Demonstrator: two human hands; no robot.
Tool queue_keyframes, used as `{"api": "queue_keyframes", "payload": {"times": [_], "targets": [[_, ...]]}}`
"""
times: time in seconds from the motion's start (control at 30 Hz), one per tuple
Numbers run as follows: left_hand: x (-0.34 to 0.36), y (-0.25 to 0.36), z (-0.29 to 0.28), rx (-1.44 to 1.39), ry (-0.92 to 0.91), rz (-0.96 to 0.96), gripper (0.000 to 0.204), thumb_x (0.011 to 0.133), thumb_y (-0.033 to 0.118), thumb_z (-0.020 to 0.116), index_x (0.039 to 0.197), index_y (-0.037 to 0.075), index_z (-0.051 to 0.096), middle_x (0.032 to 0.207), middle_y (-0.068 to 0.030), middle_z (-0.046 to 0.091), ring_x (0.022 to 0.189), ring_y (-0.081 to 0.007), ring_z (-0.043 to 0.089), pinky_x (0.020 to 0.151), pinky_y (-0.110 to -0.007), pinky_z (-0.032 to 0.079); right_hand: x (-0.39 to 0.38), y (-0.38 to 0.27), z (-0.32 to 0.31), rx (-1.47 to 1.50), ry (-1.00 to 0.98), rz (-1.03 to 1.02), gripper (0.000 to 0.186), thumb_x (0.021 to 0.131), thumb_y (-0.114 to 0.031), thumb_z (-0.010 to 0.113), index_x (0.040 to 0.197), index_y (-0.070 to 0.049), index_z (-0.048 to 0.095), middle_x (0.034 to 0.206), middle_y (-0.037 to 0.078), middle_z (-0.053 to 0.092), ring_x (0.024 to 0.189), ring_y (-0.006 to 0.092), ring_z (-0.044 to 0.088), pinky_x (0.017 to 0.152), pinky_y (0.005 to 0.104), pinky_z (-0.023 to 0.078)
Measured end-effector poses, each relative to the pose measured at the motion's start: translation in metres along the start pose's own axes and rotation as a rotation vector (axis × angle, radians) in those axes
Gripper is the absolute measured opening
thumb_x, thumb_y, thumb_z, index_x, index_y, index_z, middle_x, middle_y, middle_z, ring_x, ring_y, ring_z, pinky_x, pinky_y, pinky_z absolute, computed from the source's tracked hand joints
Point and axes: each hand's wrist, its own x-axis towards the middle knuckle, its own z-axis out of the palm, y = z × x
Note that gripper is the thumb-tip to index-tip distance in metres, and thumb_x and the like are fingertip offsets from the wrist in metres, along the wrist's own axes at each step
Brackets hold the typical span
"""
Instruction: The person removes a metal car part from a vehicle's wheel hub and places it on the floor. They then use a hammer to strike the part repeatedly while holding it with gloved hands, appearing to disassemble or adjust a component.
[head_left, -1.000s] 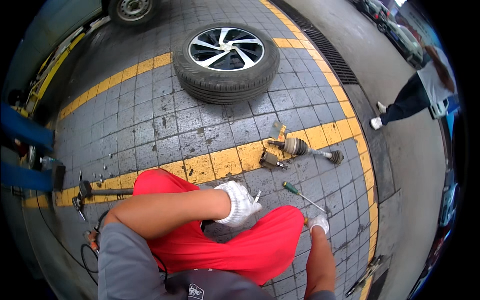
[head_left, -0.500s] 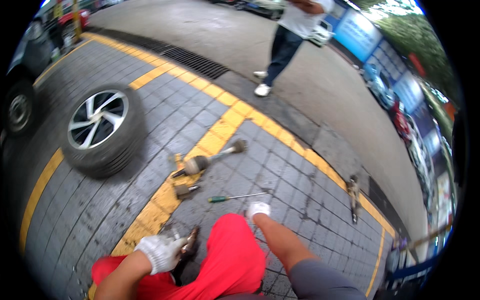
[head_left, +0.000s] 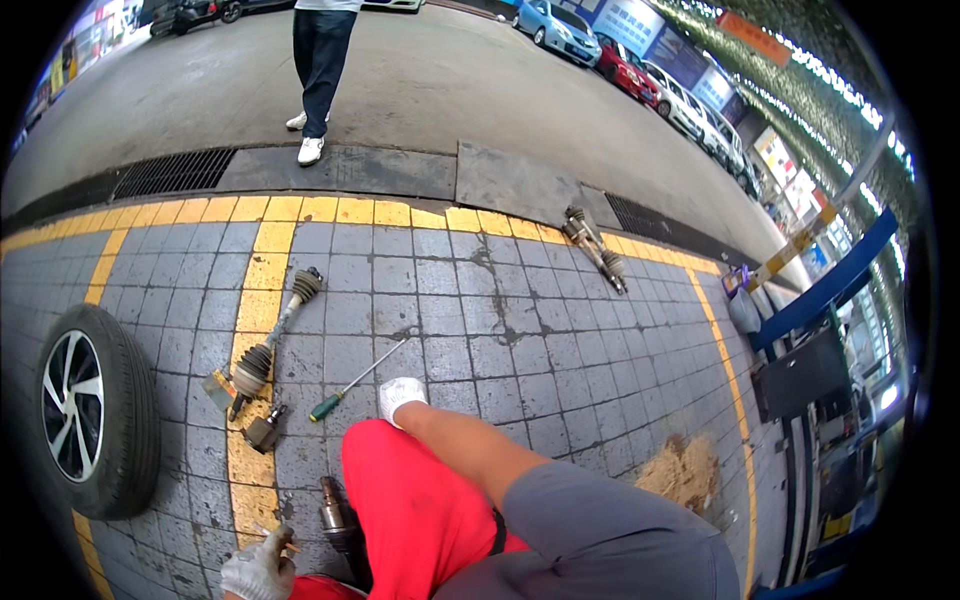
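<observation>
The head-worn fisheye camera looks down past a red-trousered knee (head_left: pixel 400 480) close below, then across the grey square-tiled floor (head_left: pixel 570 345), facing its yellow-painted far edge (head_left: pixel 357 211) and the grey paved roadway (head_left: pixel 430 90) beyond.

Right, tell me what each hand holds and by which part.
The left hand holds a thin pale object; where along it is too small to tell. Whether the right hand holds anything cannot be told.

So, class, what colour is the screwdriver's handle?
The handle is green, seen best in the current head view.
</observation>
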Motion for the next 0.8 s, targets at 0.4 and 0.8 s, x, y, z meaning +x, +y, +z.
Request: {"api": "queue_keyframes", "payload": {"times": [0.4, 0.8], "targets": [[0.032, -0.033, 0.002, 0.015, -0.076, -0.093, 0.054, 0.097, 0.021, 0.058, 0.151, 0.023, 0.051, 0.129, -0.0163, 0.071, 0.108, -0.0411, 0.07, 0.092, -0.051, 0.056, 0.01, 0.001, -0.004, 0.03, -0.109, 0.037, 0.029, 0.098, -0.016, 0.059, 0.118, -0.011, 0.079, 0.121, 0.011, 0.077, 0.11, 0.0294, 0.076, 0.083, 0.0482, 0.062], [0.023, -0.046, -0.006, -0.099, 0.098, -0.09, 0.045, 0.093, 0.022, 0.062, 0.138, 0.029, 0.061, 0.132, -0.0102, 0.068, 0.114, -0.0362, 0.067, 0.096, -0.05, 0.056, -0.002, 0.014, -0.007, 0.02, -0.094, 0.089, 0.029, 0.097, -0.017, 0.057, 0.113, -0.012, 0.081, 0.117, 0.01, 0.079, 0.107, 0.0287, 0.076, 0.083, 0.0475, 0.062]]}}
